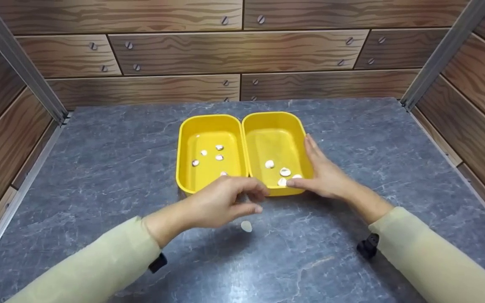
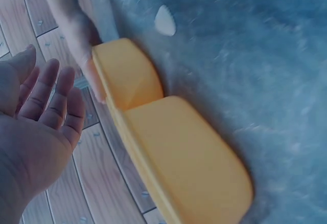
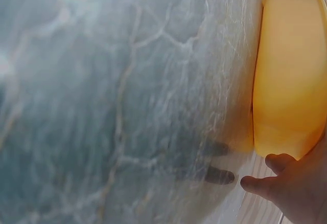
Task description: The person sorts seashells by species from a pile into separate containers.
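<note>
A yellow two-compartment box (image 1: 246, 168) stands on the table. Several small white pieces like seashells, one a shell (image 1: 219, 147), lie in the left compartment. The right compartment has several too, including a shell (image 1: 285, 171) near its front wall. My left hand (image 1: 221, 202) hovers at the box's front edge, with loosely bent fingers; its palm (image 2: 36, 152) holds nothing in the left wrist view. Below it on the table lies a single white shell (image 1: 246, 226), whose ridged edge shows in the left wrist view. My right hand (image 1: 331, 176) rests at the box's right front corner, fingers and thumb extended.
The grey marbled table (image 1: 120, 168) extends around the box on all sides. Wood-patterned panels (image 1: 234, 52) stand behind it and at both sides, joined by metal corner posts (image 1: 430, 54).
</note>
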